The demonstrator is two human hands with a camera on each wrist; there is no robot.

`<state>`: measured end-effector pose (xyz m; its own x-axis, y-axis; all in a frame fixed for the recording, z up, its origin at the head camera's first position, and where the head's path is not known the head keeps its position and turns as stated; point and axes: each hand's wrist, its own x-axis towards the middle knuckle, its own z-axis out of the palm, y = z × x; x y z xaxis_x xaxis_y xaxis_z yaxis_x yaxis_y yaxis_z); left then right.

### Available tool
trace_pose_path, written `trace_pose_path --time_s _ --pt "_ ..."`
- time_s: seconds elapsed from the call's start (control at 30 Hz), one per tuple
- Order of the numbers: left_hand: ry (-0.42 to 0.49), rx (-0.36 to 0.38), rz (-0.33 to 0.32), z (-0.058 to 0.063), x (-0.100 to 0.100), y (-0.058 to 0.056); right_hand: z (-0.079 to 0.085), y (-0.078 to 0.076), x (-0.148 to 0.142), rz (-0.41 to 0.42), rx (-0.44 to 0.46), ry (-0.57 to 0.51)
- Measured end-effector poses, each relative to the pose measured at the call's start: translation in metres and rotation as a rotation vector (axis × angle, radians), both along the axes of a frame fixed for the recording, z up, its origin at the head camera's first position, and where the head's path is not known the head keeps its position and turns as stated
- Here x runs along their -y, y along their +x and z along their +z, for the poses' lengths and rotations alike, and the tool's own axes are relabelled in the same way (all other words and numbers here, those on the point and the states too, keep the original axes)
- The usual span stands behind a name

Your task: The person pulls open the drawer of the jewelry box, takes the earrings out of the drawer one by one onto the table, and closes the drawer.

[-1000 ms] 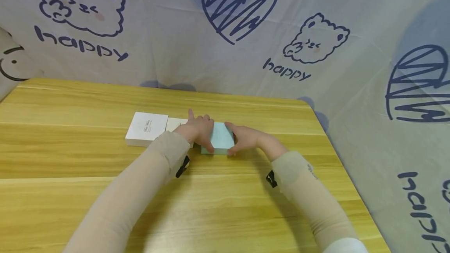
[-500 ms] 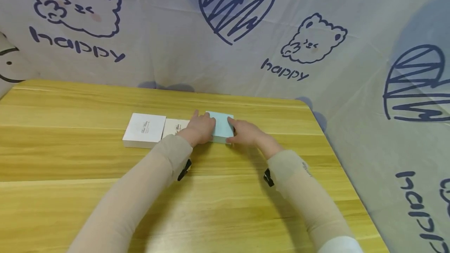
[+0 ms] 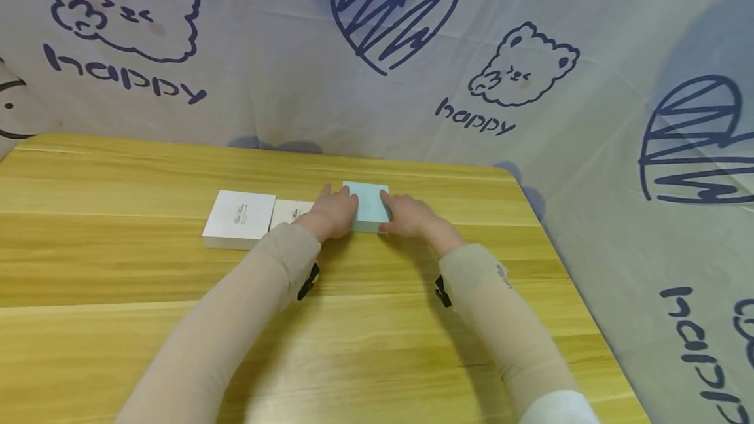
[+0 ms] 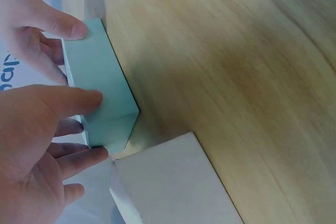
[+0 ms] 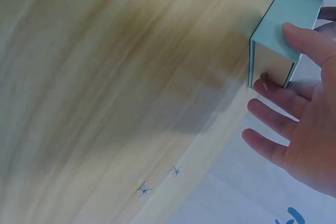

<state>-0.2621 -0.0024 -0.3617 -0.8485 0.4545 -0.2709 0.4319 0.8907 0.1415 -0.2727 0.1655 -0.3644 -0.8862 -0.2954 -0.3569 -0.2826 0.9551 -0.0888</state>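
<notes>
Gripping a mint-green box [image 3: 371, 207] from both ends: with the left hand [image 3: 334, 213] at its nine o'clock and the right hand [image 3: 410, 216] at its three, with thumbs on the near face and fingers against the ends. Holding it on the table [image 3: 377, 345], toward the twelve o'clock edge. Note a cream box [image 3: 287, 212] just beside it at nine o'clock, partly hidden by the left hand, then a lettered white box [image 3: 238, 218].

"happy" on cloth [image 3: 377, 110], illegible script on box [image 3: 230, 218]
</notes>
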Motion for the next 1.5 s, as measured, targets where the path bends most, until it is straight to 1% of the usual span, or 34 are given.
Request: trace_pose_path --time_s 0.23,0.47,0.57,0.67,0.73,0.87,0.97,1.03,1.17,1.3,1.4,1.5 --pt "0.009 -0.022 0.0 -0.001 -0.001 -0.001 -0.001 -0.002 0.0 -0.018 0.009 -0.012" --pt "0.018 0.007 -0.003 0.001 0.005 -0.003 -0.001 -0.003 -0.001 -0.014 0.013 -0.03" --pt "0.049 0.026 -0.003 0.007 0.014 -0.001 -0.001 -0.001 -0.003 -0.009 0.006 -0.06" --pt "0.063 0.06 -0.002 0.016 0.028 0.002 -0.002 0.0 -0.007 -0.004 -0.004 -0.092" --pt "0.042 0.102 -0.001 0.021 0.038 0.005 -0.003 0.001 -0.01 -0.001 -0.013 -0.103" --pt "-0.067 0.143 0.004 0.028 0.054 0.011 -0.003 0.001 -0.014 -0.002 -0.04 -0.099" --pt "-0.136 0.129 0.011 0.028 0.062 0.015 0.0 0.002 -0.015 0.005 -0.081 -0.094" --pt "-0.158 0.116 0.011 0.026 0.064 0.017 0.001 0.003 -0.015 0.016 -0.113 -0.092" --pt "-0.166 0.103 0.004 0.022 0.064 0.019 0.006 0.007 -0.016 0.037 -0.169 -0.099" --pt "-0.178 0.1 -0.011 0.021 0.06 0.021 0.013 0.01 -0.016 0.04 -0.217 -0.137" --pt "-0.18 0.096 -0.014 0.021 0.056 0.023 0.019 0.012 -0.016 0.032 -0.232 -0.167" --pt "-0.173 0.097 -0.006 0.022 0.053 0.024 0.025 0.015 -0.016 0.024 -0.223 -0.185"
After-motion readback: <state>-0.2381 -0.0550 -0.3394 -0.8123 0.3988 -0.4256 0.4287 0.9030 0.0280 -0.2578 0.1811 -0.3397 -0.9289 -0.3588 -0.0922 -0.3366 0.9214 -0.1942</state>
